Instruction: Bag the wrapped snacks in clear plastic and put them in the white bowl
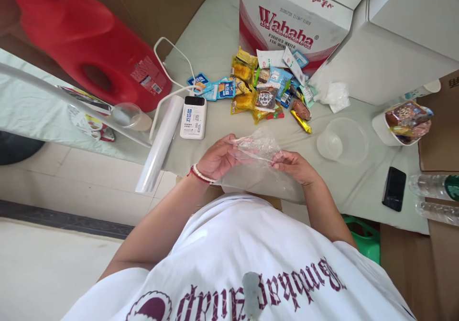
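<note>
Near the table's front edge, a clear, crinkled plastic bag (258, 149) is stretched between my two hands. My left hand (223, 156), with a beaded bracelet at the wrist, is partly behind or inside the thin plastic, its fingers curled on it. Thumb and fingers of my right hand (292, 165) pinch the bag's right side. Just beyond the bag lies a pile of small wrapped snacks (267, 89), with yellow, blue, white and brown packets. A gold-wrapped stick (301, 121) lies at the pile's near side.
Left of my hands are a white power bank (193, 118) with a cable, a roll of clear film (159, 144) and a large red jug (118, 48). Rightward are a clear plastic bowl (353, 142), a white tub (385, 130) of packets and a black phone (394, 188). A Wahaha carton (287, 20) stands behind.
</note>
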### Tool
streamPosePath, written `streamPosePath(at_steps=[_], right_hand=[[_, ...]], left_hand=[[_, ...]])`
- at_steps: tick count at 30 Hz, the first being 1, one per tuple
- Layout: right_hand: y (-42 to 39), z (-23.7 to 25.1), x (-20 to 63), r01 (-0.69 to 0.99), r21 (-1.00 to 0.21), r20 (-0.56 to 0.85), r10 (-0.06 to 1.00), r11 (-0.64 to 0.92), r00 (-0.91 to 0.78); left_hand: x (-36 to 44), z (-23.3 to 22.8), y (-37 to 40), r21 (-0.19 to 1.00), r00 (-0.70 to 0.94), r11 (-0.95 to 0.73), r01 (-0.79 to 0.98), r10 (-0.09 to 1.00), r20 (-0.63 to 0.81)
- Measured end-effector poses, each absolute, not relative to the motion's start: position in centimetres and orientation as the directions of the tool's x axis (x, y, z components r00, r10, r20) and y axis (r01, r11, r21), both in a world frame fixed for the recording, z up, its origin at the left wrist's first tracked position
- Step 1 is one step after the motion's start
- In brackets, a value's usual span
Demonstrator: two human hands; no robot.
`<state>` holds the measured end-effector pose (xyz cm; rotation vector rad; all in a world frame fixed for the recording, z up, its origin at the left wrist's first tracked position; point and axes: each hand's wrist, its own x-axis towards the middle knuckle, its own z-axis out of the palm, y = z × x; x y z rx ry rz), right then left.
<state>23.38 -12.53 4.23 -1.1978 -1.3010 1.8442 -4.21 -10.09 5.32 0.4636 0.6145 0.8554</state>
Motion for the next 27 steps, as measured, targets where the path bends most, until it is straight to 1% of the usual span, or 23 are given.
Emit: streamPosePath(at_steps=[2, 4, 6, 8, 10, 11, 13, 15, 19, 21, 22, 24, 25, 27], right_hand=[[-12.7, 3.8, 22.5, -0.039, -0.929, -0.338, 0.886, -0.368, -0.317], [-12.9, 3.3, 21.2, -0.136, -0.908, -0.365, 0.909, -0.395, -0.202], [-13.2, 2.9, 19.6, -0.237, -0.879, -0.405, 0.91, -0.414, -0.087], [-13.3, 2.5, 18.3, -0.304, -0.863, -0.423, 0.906, -0.404, -0.005], [-13.2, 2.3, 17.7, -0.323, -0.865, -0.42, 0.906, -0.384, 0.048], [-13.2, 2.3, 17.7, -0.317, -0.872, -0.415, 0.906, -0.373, 0.076], [-12.9, 2.4, 18.3, -0.269, -0.894, -0.405, 0.904, -0.358, 0.141], [-12.5, 2.6, 19.3, -0.19, -0.915, -0.39, 0.901, -0.356, 0.189], [-11.8, 3.3, 21.2, -0.064, -0.945, -0.327, 0.926, -0.321, 0.189], [-11.5, 3.5, 21.8, -0.033, -0.966, -0.258, 0.945, -0.257, 0.201], [-11.5, 3.5, 21.9, -0.026, -0.976, -0.216, 0.953, -0.215, 0.212], [-11.6, 3.6, 21.9, -0.079, -0.985, -0.165, 0.961, -0.151, 0.223], [-11.7, 3.7, 21.7, -0.147, -0.978, -0.18, 0.963, -0.151, 0.203], [-12.4, 3.7, 21.1, -0.314, -0.917, -0.281, 0.957, -0.247, 0.068]], left_hand=[[-4.5, 4.6, -10.0, 0.589, 0.431, 0.545, -0.597, 0.837, -0.338], [-3.7, 3.6, -10.5, 0.567, 0.402, 0.548, -0.616, 0.837, -0.372], [-2.0, 2.7, -11.6, 0.567, 0.429, 0.591, -0.574, 0.807, -0.407], [-0.1, 2.0, -12.8, 0.602, 0.458, 0.637, -0.481, 0.768, -0.447], [1.2, 1.8, -13.5, 0.639, 0.412, 0.622, -0.453, 0.781, -0.469], [1.6, 1.8, -13.6, 0.652, 0.364, 0.595, -0.47, 0.803, -0.471], [1.7, 1.9, -13.4, 0.672, 0.263, 0.534, -0.513, 0.843, -0.469], [1.2, 2.0, -12.8, 0.726, 0.195, 0.492, -0.48, 0.867, -0.459], [0.2, 1.8, -11.7, 0.912, 0.132, 0.353, -0.208, 0.934, -0.331], [0.1, 1.7, -11.6, 0.943, 0.172, 0.313, -0.112, 0.941, -0.291], [0.2, 1.8, -11.6, 0.942, 0.215, 0.321, -0.094, 0.931, -0.295], [0.5, 1.9, -11.7, 0.923, 0.324, 0.371, -0.103, 0.89, -0.321], [0.7, 1.9, -11.8, 0.909, 0.365, 0.398, -0.125, 0.87, -0.331], [1.2, 2.0, -11.9, 0.877, 0.375, 0.439, -0.195, 0.86, -0.347]])
